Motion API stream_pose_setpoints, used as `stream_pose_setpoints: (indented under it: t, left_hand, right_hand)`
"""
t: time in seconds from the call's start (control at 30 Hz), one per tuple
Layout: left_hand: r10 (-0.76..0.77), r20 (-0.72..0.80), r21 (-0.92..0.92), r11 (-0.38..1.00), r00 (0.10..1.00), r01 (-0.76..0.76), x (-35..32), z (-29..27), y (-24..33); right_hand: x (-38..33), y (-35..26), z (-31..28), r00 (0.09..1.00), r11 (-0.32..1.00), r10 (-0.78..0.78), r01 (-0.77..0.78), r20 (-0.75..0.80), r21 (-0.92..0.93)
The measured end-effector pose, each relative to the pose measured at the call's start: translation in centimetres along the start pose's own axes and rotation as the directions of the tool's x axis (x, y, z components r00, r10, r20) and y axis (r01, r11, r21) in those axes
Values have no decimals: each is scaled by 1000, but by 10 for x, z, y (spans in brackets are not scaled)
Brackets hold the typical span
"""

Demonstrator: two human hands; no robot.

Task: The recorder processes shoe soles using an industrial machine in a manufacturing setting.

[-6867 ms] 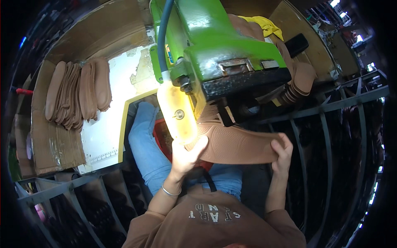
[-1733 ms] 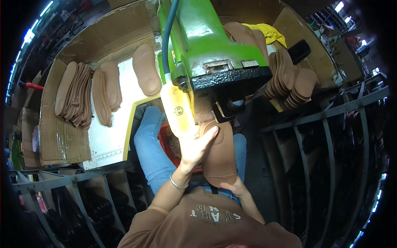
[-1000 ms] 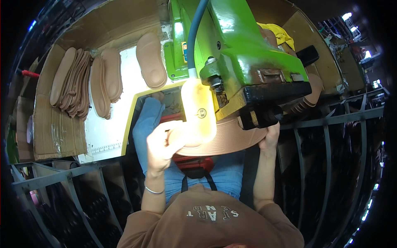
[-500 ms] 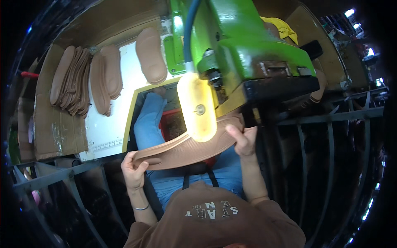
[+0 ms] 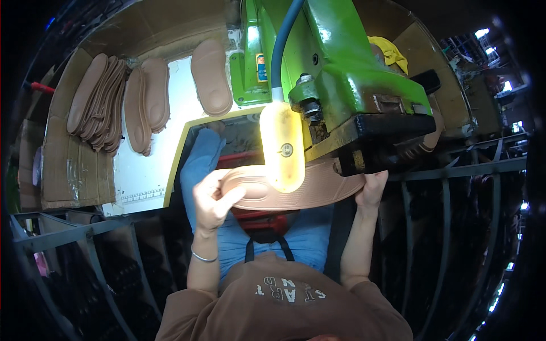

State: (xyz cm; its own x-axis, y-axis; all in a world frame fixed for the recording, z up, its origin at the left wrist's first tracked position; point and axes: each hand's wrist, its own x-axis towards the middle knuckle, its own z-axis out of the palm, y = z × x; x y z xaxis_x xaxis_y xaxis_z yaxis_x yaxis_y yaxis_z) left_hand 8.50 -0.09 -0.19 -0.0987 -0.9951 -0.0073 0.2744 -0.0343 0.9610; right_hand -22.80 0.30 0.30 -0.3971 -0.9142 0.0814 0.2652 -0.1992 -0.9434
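Observation:
A long tan shoe sole [image 5: 324, 184] stretches between my two hands, its ridged face turned up to view. My left hand [image 5: 213, 202] grips the end with the oval recess, thumb on top and fingers around the edge. At the other end, my right hand [image 5: 372, 188] pinches the tip, with its fingers partly hidden behind the sole. The sole's far edge near my right hand meets the dark working head [image 5: 355, 162] of a green machine [image 5: 364, 85]; I cannot tell whether they touch. A glowing oval lamp [image 5: 282, 150] covers the middle of the sole.
Several stacked tan soles [image 5: 102, 105] lie at the left on a white tabletop [image 5: 133, 182] backed by cardboard [image 5: 74, 170]. Another sole [image 5: 210, 79] lies beside the machine. Metal rails [image 5: 79, 233] run along both sides. A yellow cloth [image 5: 389, 54] lies behind the machine.
Both hands have carried the sole rightward and up, to the machine's working head. The sole, more bowed before, is now straighter. The left hand has risen from lower left.

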Motion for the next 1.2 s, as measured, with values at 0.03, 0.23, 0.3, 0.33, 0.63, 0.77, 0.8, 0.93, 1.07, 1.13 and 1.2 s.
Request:
stream_pose_setpoints:
  t: [0.03,0.23,0.3,0.33,0.63,0.77,0.8,0.93,1.07,1.13,1.2]
  left_hand:
    - [-46,-36,1,999,998,46,-2,-6,5]
    - [-96,-118,59,993,988,103,-34,-64,3]
    - [-146,-104,5,989,984,148,-53,-78,-3]
    - [-237,-40,-43,971,971,235,-60,-77,-1]
    - [-58,468,122,993,882,1,-22,29,-11]
    - [-83,268,339,941,960,-14,14,79,-18]
    - [-67,244,409,912,968,-39,15,83,-18]
    - [-29,170,236,972,985,-12,6,96,-25]
    - [-141,141,67,989,980,133,-10,90,-35]
    - [-152,130,-18,988,980,155,-15,89,-35]
    - [-160,135,-105,979,978,174,-15,92,-33]
  right_hand:
    - [-5,4,4,999,999,42,-42,24,13]
    - [-25,13,46,988,998,56,-51,142,-44]
    - [-27,8,64,976,997,53,-40,213,-61]
    - [-26,10,65,978,997,49,-38,203,-60]
    - [-28,15,71,911,988,70,-8,405,-154]
    - [-47,30,54,974,955,68,-2,214,-297]
    - [-62,31,51,974,974,86,-38,211,-222]
    - [-151,48,13,830,893,434,-342,351,-293]
    - [-186,40,-27,546,630,774,-715,320,-303]
    - [-183,21,-49,649,703,710,-675,273,-222]
    - [-181,11,-76,779,790,612,-596,132,-147]
